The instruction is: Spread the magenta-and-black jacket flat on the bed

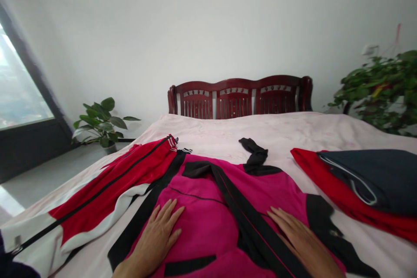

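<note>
A magenta jacket with black trim (202,208) lies spread on a pale pink bedsheet (208,132). One black sleeve runs diagonally across its middle, and a black end (256,152) sticks out beyond the top. My left hand (159,234) rests flat on the jacket's left part, fingers apart. On the right part my right hand (298,239) lies with fingers stretched out, holding nothing; its thumb is not clearly seen. Left of the magenta jacket is a red and white jacket (120,186) with a dark zip line.
Folded red cloth (309,167) and dark blue cloth (384,173) lie at the right. A dark red wooden headboard (239,97) stands at the far edge. Potted plants stand at the left (104,124) and right (384,89). A window (19,82) is at the far left.
</note>
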The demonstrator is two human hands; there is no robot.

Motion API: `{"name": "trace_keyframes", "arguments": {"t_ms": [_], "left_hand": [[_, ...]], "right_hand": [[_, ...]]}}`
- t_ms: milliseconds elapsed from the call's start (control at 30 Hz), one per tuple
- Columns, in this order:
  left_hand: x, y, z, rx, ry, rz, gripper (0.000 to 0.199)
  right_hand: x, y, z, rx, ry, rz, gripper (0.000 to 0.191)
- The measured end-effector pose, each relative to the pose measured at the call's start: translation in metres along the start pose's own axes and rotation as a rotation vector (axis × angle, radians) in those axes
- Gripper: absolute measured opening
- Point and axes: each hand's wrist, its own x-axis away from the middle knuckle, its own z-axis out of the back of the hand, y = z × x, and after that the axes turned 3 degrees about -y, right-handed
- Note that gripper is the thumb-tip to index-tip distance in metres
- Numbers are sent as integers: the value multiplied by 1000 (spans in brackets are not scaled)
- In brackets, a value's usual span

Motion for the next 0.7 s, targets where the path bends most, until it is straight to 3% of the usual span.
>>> {"name": "trace_keyframes", "arguments": {"t_ms": [367,700], "left_hand": [[-2,2,4,4,-17,-1,61],[1,0,0,-25,-3,-17,60]], "right_hand": [[5,2,-6,11,-11,-25,46],[1,-2,2,2,-3,-19,46]]}}
